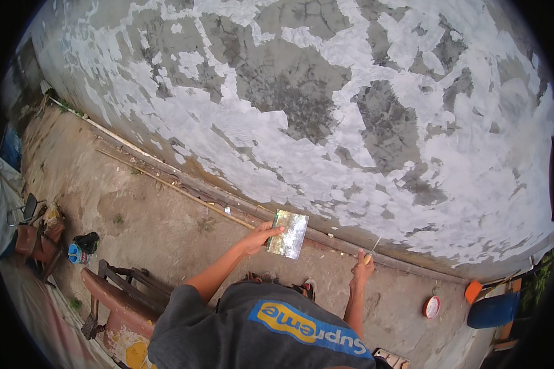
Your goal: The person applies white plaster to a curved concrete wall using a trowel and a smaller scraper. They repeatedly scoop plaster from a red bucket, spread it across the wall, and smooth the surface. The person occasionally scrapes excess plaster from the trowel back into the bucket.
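Left hand (260, 237) is closed on one edge of a flat, shiny plate (290, 235), thumb on top; I see pale smears over its face. Right hand (361, 270) is wrapped around a scraper (368, 259) – yellowish handle in the fist, thin blade pointing up and to the right. From my end the blade looks edge-on, near the foot of the wall in view; I can't tell if it touches. Hands are apart, plate between them on the left hand's side.

Wall (295, 86) is cracked grey with uneven white patches. I get a bamboo pole (172, 186) on the ground along its base. Right side: red-rimmed bowl (432, 307), blue barrel (493, 310). Left side: wooden bench (120, 296), small blue bucket (77, 254) with something black beside it.
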A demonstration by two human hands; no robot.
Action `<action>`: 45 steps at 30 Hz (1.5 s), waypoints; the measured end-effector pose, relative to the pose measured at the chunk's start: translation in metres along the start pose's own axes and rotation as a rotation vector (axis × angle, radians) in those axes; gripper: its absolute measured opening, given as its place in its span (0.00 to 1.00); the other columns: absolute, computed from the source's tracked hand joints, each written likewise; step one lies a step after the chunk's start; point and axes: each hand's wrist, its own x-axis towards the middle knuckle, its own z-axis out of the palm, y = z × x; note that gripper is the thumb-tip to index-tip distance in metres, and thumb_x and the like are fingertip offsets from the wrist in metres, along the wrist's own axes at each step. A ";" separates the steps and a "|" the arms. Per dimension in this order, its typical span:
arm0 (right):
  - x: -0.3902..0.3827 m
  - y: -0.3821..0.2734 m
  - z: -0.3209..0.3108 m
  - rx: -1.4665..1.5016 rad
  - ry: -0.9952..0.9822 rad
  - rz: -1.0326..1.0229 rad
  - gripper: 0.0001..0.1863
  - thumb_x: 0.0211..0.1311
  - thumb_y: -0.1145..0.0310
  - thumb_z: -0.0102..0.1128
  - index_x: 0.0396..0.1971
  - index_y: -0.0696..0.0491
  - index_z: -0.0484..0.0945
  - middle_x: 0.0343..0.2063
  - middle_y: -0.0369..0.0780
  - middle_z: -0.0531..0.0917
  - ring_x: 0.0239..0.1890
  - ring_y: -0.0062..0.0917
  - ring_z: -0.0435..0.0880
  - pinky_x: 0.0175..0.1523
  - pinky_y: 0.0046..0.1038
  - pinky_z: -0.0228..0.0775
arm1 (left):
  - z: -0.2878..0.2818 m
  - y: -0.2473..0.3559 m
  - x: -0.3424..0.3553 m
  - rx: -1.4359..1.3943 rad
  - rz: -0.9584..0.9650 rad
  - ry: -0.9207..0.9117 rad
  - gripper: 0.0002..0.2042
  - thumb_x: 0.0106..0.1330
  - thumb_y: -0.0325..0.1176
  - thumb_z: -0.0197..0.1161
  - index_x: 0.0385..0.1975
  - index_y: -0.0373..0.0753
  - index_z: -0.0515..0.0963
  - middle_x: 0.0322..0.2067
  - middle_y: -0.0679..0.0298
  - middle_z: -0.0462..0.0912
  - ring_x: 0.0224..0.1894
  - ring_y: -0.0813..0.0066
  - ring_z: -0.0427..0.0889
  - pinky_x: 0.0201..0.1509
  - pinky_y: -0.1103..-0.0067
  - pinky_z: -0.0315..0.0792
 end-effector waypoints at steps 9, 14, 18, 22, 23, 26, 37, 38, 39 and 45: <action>-0.034 0.025 0.038 0.091 -0.394 0.417 0.19 0.67 0.48 0.55 0.29 0.50 0.71 0.19 0.33 0.72 0.13 0.14 0.63 0.20 0.21 0.58 | 0.059 0.002 0.006 -0.483 -0.114 -0.397 0.18 0.71 0.37 0.55 0.56 0.36 0.70 0.49 0.64 0.78 0.50 0.73 0.78 0.54 0.72 0.73; -0.025 0.091 -0.009 0.057 -0.401 0.458 0.20 0.72 0.53 0.36 0.39 0.54 0.72 0.25 0.37 0.77 0.16 0.18 0.70 0.23 0.23 0.65 | 0.057 -0.050 0.043 -0.419 -0.331 -0.181 0.19 0.72 0.39 0.54 0.56 0.36 0.69 0.49 0.62 0.78 0.52 0.70 0.78 0.58 0.69 0.71; -0.028 0.103 -0.013 0.076 -0.452 0.322 0.15 0.68 0.64 0.47 0.46 0.58 0.73 0.29 0.36 0.80 0.23 0.18 0.76 0.26 0.22 0.69 | 0.082 -0.118 0.053 -0.529 -0.534 -0.322 0.21 0.71 0.43 0.55 0.56 0.36 0.69 0.50 0.59 0.78 0.52 0.66 0.78 0.60 0.67 0.69; -0.040 0.091 -0.030 0.022 -0.574 0.243 0.21 0.58 0.73 0.60 0.52 0.60 0.72 0.37 0.37 0.82 0.34 0.17 0.79 0.36 0.21 0.72 | 0.118 -0.134 0.066 -0.576 -0.668 -0.349 0.18 0.72 0.42 0.54 0.55 0.37 0.70 0.48 0.61 0.80 0.50 0.68 0.80 0.57 0.70 0.71; -0.042 0.090 -0.036 0.024 -0.532 0.258 0.22 0.57 0.73 0.61 0.53 0.60 0.72 0.38 0.39 0.82 0.36 0.18 0.79 0.39 0.21 0.72 | 0.123 -0.139 0.071 -0.547 -0.693 -0.356 0.19 0.71 0.42 0.55 0.55 0.37 0.70 0.48 0.61 0.80 0.50 0.68 0.79 0.56 0.70 0.72; -0.042 0.117 -0.052 0.038 -0.367 -0.002 0.24 0.56 0.73 0.62 0.54 0.59 0.72 0.40 0.41 0.82 0.37 0.19 0.80 0.41 0.22 0.73 | 0.143 -0.153 0.087 -0.360 -0.733 -0.297 0.19 0.71 0.42 0.55 0.55 0.37 0.69 0.47 0.61 0.80 0.50 0.68 0.79 0.56 0.71 0.72; -0.017 0.226 -0.273 -0.566 -0.044 0.307 0.17 0.64 0.58 0.52 0.33 0.57 0.81 0.33 0.52 0.84 0.36 0.47 0.83 0.44 0.42 0.75 | 0.198 -0.237 0.252 -0.223 -0.715 0.152 0.14 0.71 0.39 0.51 0.43 0.33 0.71 0.34 0.53 0.78 0.30 0.61 0.79 0.34 0.71 0.81; -0.021 0.198 -0.292 -0.719 -0.066 0.488 0.16 0.62 0.58 0.54 0.31 0.56 0.81 0.33 0.52 0.83 0.37 0.49 0.82 0.45 0.43 0.74 | 0.193 -0.238 0.259 -0.189 -0.670 0.171 0.13 0.70 0.39 0.51 0.42 0.33 0.71 0.32 0.54 0.77 0.27 0.63 0.78 0.32 0.73 0.81; -0.031 0.203 -0.301 -0.662 -0.038 0.500 0.15 0.61 0.58 0.55 0.30 0.57 0.81 0.32 0.52 0.83 0.37 0.49 0.82 0.44 0.43 0.73 | 0.196 -0.233 0.267 -0.150 -0.689 0.249 0.14 0.70 0.39 0.51 0.42 0.33 0.71 0.32 0.54 0.78 0.26 0.63 0.78 0.30 0.74 0.81; -0.052 0.249 -0.346 -0.364 0.473 0.503 0.16 0.54 0.60 0.63 0.28 0.60 0.77 0.28 0.53 0.82 0.34 0.48 0.82 0.40 0.42 0.72 | 0.215 -0.236 0.292 0.018 -0.688 0.464 0.16 0.70 0.40 0.47 0.43 0.32 0.71 0.27 0.55 0.78 0.21 0.67 0.78 0.22 0.78 0.79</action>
